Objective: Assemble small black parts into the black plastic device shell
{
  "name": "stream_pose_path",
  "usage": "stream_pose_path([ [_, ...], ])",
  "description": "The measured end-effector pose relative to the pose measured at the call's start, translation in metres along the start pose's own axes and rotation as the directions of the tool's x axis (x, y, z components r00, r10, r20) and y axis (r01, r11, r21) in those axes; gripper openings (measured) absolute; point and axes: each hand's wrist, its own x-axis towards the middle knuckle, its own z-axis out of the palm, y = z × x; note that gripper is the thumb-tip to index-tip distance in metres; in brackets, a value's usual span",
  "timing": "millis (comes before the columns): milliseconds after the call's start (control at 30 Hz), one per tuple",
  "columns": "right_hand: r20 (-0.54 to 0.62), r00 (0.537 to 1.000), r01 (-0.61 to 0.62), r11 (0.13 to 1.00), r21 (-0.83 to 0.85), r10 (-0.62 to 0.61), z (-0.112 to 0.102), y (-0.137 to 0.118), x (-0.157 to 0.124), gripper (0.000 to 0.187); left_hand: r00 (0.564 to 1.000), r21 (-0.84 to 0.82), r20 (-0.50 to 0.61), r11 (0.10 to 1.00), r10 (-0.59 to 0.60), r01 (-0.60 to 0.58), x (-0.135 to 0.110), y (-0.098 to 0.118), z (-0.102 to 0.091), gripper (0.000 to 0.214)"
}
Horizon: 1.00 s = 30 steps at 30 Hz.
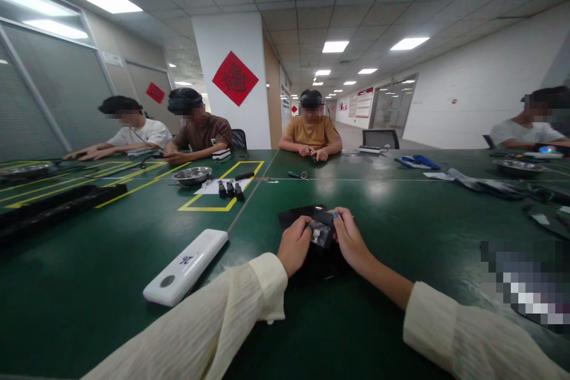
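Well to the left of the grip, a white power bank (184,267) lies flat on the green table (111,261). Beyond the grip and to its left, a metal bowl (192,175) sits beside a few small black pieces (230,189). The left hand (294,246) curls closed on the left side of a small black part (321,230). The part is pinched between both hands, just above a black mat (294,215). The right hand (351,240) clasps the part's right side, with its fingers wrapped over the top edge.
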Motion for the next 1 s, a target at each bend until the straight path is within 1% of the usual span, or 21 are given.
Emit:
stream_pose_path([
  [167, 0.007, 0.998, -0.057, 0.997, 0.043, 0.057, 0.002, 0.000, 0.000, 0.029, 1.000, 0.022, -0.016, 1.000, 0.001, -0.001, -0.001, 0.001, 0.000, 0.019],
  [300, 0.020, 0.996, -0.085, 0.991, 0.100, 0.084, 0.003, -0.001, 0.001, 0.030, 0.999, 0.048, -0.031, 0.999, -0.021, 0.023, 0.000, -0.001, 0.000, 0.017],
  [533, 0.026, 0.991, -0.137, 0.965, 0.223, 0.135, 0.004, 0.006, 0.005, 0.030, 0.996, 0.003, -0.035, 0.997, -0.081, 0.081, 0.000, -0.001, 0.001, 0.019],
  [600, 0.029, 0.985, -0.170, 0.940, 0.296, 0.169, 0.005, 0.008, 0.005, 0.028, 0.996, -0.050, -0.044, 0.996, -0.076, 0.074, 0.000, -0.001, 0.002, 0.018],
  [700, 0.033, 0.974, -0.215, 0.868, 0.447, 0.224, 0.008, 0.005, 0.004, 0.028, 0.996, -0.186, -0.047, 0.981, -0.069, 0.059, 0.001, -0.001, 0.003, 0.019],
  [767, 0.035, 0.968, -0.228, 0.815, 0.533, 0.248, 0.012, -0.002, 0.002, 0.030, 0.996, -0.295, -0.040, 0.953, -0.086, 0.070, 0.003, -0.001, 0.004, 0.021],
  [833, 0.023, 0.964, -0.229, 0.780, 0.582, 0.266, 0.014, -0.009, 0.000, 0.033, 0.992, -0.399, -0.005, 0.910, -0.123, 0.110, 0.004, 0.000, 0.004, 0.023],
  [933, -0.016, 0.961, -0.211, 0.771, 0.601, 0.276, 0.016, -0.016, -0.002, 0.034, 0.985, -0.524, 0.079, 0.834, -0.153, 0.172, 0.004, 0.003, 0.003, 0.031],
  [1000, -0.058, 0.965, -0.177, 0.795, 0.580, 0.257, 0.015, -0.018, -0.004, 0.031, 0.985, -0.568, 0.116, 0.805, -0.130, 0.174, 0.002, 0.006, 0.003, 0.035],
])
